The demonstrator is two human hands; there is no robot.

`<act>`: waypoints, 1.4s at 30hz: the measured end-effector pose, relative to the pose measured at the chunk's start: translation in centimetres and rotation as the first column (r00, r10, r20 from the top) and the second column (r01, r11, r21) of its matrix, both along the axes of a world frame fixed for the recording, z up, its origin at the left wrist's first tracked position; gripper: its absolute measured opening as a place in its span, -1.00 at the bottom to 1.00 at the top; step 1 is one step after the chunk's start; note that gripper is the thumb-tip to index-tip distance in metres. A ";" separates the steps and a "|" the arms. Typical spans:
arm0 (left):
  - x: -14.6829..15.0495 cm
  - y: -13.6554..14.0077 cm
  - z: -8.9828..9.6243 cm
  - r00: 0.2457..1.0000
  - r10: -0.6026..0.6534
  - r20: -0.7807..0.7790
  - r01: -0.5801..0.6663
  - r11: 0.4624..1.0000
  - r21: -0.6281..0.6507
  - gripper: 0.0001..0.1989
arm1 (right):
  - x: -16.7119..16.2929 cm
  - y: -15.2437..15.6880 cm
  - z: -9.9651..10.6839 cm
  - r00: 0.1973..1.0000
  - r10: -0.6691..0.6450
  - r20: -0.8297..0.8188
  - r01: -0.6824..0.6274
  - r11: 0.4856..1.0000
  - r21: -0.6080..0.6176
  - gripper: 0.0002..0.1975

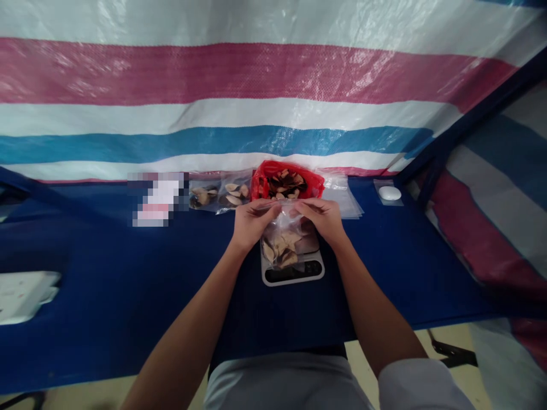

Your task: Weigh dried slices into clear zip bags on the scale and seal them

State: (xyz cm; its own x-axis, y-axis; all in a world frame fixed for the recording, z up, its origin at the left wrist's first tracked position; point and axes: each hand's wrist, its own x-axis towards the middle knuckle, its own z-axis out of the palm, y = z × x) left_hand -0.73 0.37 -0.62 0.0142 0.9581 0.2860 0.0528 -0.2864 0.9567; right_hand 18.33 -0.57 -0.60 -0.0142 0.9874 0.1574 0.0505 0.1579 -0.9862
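Note:
My left hand (255, 222) and my right hand (321, 217) pinch the top edge of a clear plastic bag (282, 242) between thumbs and fingers. Pale, dark-edged dried slices fill the bag's lower part, which hangs over a white digital scale (293, 279). Whether the bag touches the scale, I cannot tell. Just beyond my hands sits an open red plastic bag (316, 185) with more of the slices (287, 183) inside.
Left of the red bag lie two clear bags of slices (234, 193) and a blurred-out item (160, 199). Flat clear bags (342, 196) and a white oval object (390, 193) lie right. A white power strip (25, 293) rests on the blue table (128, 302). Striped sheeting (256, 74) stands behind.

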 end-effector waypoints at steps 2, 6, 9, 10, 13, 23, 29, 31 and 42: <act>0.0 0.0 0.0 1.000 0.004 0.004 -0.004 1.000 -0.011 -0.71 | 0.0 0.0 0.0 1.000 -0.008 -0.021 0.008 1.000 -0.013 -0.64; 0.0 -0.1 -0.1 1.000 -0.007 0.014 0.007 1.000 -0.023 -0.71 | 0.0 0.0 -0.1 1.000 -0.011 0.001 0.011 1.000 0.023 -0.67; 0.0 0.0 -0.1 1.000 -0.017 0.019 0.018 1.000 -0.019 -0.74 | 0.0 0.0 -0.2 1.000 0.010 0.019 -0.011 1.000 0.018 -0.68; 0.1 0.0 -0.1 1.000 -0.019 0.017 0.019 1.000 -0.018 -0.74 | 0.0 0.0 -0.2 1.000 0.017 0.019 -0.017 1.000 0.009 -0.68; 0.1 -0.1 0.0 1.000 -0.010 0.012 0.010 1.000 -0.020 -0.76 | 0.0 -0.1 -0.1 0.999 0.027 0.021 -0.027 1.000 -0.006 -0.66; -0.2 0.2 0.0 0.995 -0.029 0.097 0.035 0.998 -0.059 -0.76 | 0.1 0.0 0.1 0.998 -0.056 -0.033 0.056 0.998 0.009 -0.66; 0.4 -0.1 -0.1 0.994 -0.032 0.102 0.035 0.999 -0.026 -0.80 | -0.2 0.2 -0.2 1.000 -0.004 -0.030 0.005 0.999 0.035 -0.67; 0.6 -0.3 0.0 0.995 -0.040 0.095 0.043 0.998 -0.035 -0.79 | -0.4 0.2 -0.3 1.000 -0.015 -0.025 0.015 0.999 0.033 -0.68; 0.0 -0.5 0.8 0.994 -0.016 0.112 0.020 0.999 -0.033 -0.76 | -0.8 0.2 -0.1 0.998 -0.053 -0.038 0.053 0.998 0.018 -0.67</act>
State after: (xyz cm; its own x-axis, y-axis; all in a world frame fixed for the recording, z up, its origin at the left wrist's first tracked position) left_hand -0.70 -0.08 0.14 0.0018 0.9672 0.2540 -0.0596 -0.2535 0.9655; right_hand 17.55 -0.35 -0.67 0.0441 0.9835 0.1756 0.0228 0.1747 -0.9844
